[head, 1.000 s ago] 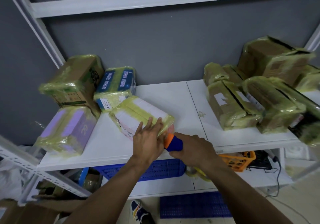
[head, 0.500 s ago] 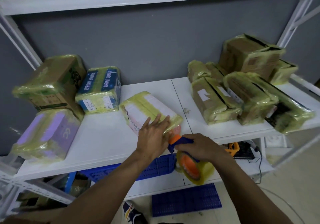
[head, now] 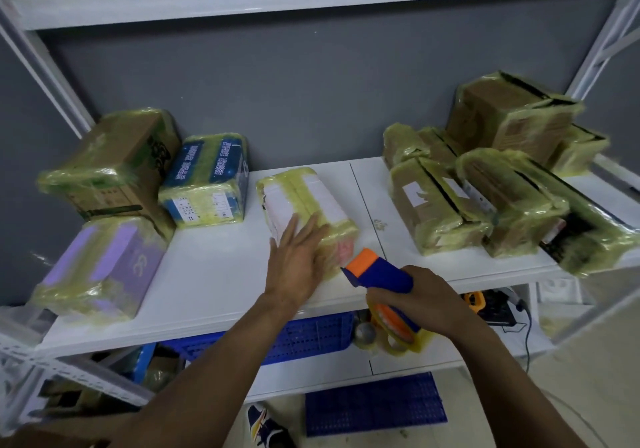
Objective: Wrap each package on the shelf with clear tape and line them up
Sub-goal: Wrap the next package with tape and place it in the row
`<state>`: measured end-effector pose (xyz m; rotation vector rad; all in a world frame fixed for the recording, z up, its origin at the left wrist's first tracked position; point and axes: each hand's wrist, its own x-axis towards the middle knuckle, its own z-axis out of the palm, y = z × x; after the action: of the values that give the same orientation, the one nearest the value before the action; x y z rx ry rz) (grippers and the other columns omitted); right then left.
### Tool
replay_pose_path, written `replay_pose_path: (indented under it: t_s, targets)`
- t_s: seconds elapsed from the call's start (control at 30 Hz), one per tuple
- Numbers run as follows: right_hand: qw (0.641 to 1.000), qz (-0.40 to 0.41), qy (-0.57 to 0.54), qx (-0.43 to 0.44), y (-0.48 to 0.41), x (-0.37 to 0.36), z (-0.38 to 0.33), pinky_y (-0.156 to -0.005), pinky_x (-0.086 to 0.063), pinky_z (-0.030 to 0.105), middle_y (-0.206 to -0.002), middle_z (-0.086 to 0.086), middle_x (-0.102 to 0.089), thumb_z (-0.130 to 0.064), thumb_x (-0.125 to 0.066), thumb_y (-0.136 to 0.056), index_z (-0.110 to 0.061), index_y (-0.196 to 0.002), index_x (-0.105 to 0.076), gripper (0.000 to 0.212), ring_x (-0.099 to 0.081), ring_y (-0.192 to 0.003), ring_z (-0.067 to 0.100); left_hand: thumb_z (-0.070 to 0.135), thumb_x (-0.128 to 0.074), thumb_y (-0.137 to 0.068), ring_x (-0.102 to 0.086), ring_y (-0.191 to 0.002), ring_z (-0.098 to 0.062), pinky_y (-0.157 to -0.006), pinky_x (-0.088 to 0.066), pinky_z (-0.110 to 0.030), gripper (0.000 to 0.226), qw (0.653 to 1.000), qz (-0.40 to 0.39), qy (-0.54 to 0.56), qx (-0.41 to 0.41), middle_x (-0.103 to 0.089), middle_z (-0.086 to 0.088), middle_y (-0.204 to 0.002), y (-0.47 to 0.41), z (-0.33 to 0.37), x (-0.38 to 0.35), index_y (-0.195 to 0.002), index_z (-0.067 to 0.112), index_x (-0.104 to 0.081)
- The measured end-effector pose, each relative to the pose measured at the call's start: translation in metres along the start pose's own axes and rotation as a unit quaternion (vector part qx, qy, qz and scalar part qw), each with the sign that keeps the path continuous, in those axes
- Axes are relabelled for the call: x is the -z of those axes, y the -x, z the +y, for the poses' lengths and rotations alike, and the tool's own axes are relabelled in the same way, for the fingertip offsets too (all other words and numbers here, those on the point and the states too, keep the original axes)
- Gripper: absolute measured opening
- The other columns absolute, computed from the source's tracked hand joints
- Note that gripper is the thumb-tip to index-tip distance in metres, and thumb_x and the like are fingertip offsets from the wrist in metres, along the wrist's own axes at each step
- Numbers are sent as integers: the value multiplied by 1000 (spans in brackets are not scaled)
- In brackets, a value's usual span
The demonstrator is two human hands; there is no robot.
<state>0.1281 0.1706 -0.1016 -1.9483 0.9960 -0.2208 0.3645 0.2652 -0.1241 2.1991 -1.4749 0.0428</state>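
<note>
Fingers [head: 306, 231] of our left hand [head: 294, 269] lie straight on the white package [head: 301, 191], midway along the shelf [head: 214, 274]; our right hand [head: 420, 300] grips the tape dispenser [head: 379, 269], its roll half hidden beneath.

A blue crate [head: 304, 335] sits low down, with a blue mat [head: 375, 404] on the floor [head: 561, 392]

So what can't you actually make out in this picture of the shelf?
All in the head view:
- White package: its near end is under the left hand.
- Tape dispenser: handle hidden inside the right hand; whether tape reaches the package is unclear.
- Blue package: label print too small.
- Blue crate: contents hidden by the shelf board.
</note>
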Motion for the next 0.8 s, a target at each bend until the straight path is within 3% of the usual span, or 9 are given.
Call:
replay_pose_path:
  t_s: [0.1,0.37,0.47,0.53,0.57,0.6,0.63,0.7,0.8]
  targets:
    - [998,9,-33,51,5,5,3,-67,-52,27,-84,-5,-69,-55,-83,-79,-26,-98,-65,39,-67,-70,8,35,-70,-95,-14,-153,-8,-107,-48,-46,68,999,8,35,29,-29,20,-162,5,-2,-1,-154,37,-37]
    - [990,9,-84,117,3,16,-10,-79,-63,38,-97,-13,-73,-67,-70,-85,-34,-111,-64,43,-73,-86,10,23,-74,-92,-20,-152,-7,-109,-44,-41,67,999,11,37,-7,-35,23,-157,10,2,-1,-151,32,-45]
    - [988,-2,-78,135,1,21,-14,-78,-61,33,-100,-16,-73,-74,-70,-79,-35,-115,-64,54,-73,-88,9,25,-76,-91,-9,-154,-8,-122,-29,-49,75,996,-44,71,-23,-26,20,-162,2,-1,-1,-155,31,-37]
    - [988,-9,-57,147,-1,24,-15,-77,-59,29,-102,-18,-71,-68,-73,-83,-36,-119,-62,50,-72,-89,6,28,-74,-91,3,-155,-6,-126,0,-54,78,993,-85,77,-35,-18,22,-164,-4,-5,8,-157,33,-32]
    - [987,-13,-52,154,-2,25,-16,-76,-57,26,-104,-19,-71,-62,-74,-85,-37,-121,-61,46,-71,-90,6,26,-72,-92,4,-155,-5,-124,8,-50,75,991,-83,98,-35,-18,22,-164,-4,-5,13,-156,34,-33]
    - [985,-15,-50,163,-2,26,-16,-75,-55,23,-106,-19,-70,-60,-74,-85,-39,-123,-61,45,-71,-90,6,19,-69,-94,-3,-155,-6,-125,3,-44,68,988,-51,145,-29,-26,20,-163,-1,-4,17,-153,32,-40]
    - [984,-16,-51,171,-2,27,-17,-73,-55,22,-108,-20,-69,-60,-75,-85,-42,-124,-60,46,-71,-91,6,12,-66,-95,-20,-153,-8,-124,-13,-35,57,978,7,209,-12,-39,16,-158,3,0,21,-147,30,-50]
    - [980,-20,-62,186,0,28,-18,-74,-56,20,-111,-21,-69,-64,-76,-82,-47,-127,-58,50,-71,-93,6,12,-62,-100,-56,-125,-6,-97,-44,-17,31,932,93,344,71,-66,14,-131,14,11,30,-123,29,-72]
    - [976,-42,-81,199,1,28,-20,-78,-59,24,-116,-16,-70,-59,-78,-83,-50,-130,-57,52,-72,-97,10,30,-65,-98,-69,-85,0,-62,-49,-11,17,819,13,544,182,-77,8,-100,27,27,45,-106,31,-80]
